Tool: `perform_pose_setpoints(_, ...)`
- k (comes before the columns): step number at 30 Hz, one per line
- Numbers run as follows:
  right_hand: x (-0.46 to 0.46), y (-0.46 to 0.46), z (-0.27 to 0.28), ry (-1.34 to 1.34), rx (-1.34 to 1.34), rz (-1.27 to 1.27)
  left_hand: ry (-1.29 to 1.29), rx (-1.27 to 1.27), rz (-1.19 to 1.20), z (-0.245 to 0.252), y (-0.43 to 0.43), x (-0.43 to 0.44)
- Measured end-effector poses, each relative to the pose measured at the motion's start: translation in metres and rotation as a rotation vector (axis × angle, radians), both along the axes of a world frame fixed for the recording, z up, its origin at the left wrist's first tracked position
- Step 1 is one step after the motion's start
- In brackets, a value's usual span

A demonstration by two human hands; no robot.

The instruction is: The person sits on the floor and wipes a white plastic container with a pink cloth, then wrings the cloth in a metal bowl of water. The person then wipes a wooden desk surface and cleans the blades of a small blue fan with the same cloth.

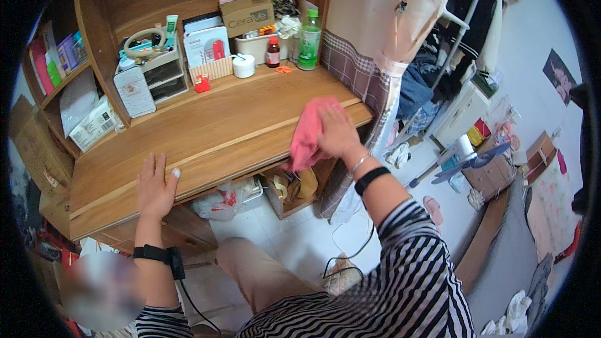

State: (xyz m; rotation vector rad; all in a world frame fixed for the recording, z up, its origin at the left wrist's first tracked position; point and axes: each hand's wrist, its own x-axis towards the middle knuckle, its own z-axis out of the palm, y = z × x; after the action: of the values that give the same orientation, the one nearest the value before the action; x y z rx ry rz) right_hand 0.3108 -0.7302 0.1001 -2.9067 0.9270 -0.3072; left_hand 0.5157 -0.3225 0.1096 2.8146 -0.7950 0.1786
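Observation:
A wooden desk top spans the view in front of me. My right hand lies on a pink cloth near the desk's right front edge; part of the cloth hangs over that edge. The hand is slightly blurred, its fingers spread over the fabric. At the left front of the desk my left hand rests palm down, fingers apart, with nothing in it. A black strap is on each of my forearms.
Along the desk's back stand a drawer organizer, a red item, a white round container, a small red-capped bottle, orange scissors and a green bottle. An open drawer is below; a curtain hangs right.

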Motion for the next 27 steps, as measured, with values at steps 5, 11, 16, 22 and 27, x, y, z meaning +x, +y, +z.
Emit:
perform_pose_setpoints(5,0.006,-0.052,0.005,0.028,-0.004,-0.284,-0.015,-0.004,0.018,0.003,0.002,-0.003)
perform_pose_setpoints(11,0.009,-0.061,-0.007,-0.012,-0.128,-0.26,-0.112,-0.044,-0.017,-0.01,0.004,0.006)
perform_pose_setpoints(16,0.014,-0.074,-0.013,-0.004,-0.18,-0.26,-0.144,-0.045,-0.013,-0.017,0.004,0.011)
perform_pose_setpoints(22,0.014,-0.091,-0.02,-0.038,-0.204,-0.189,-0.211,-0.052,-0.01,-0.019,0.003,0.013)
perform_pose_setpoints(27,0.015,-0.095,-0.018,-0.014,-0.168,-0.158,-0.118,-0.081,0.0,-0.016,0.001,0.013)
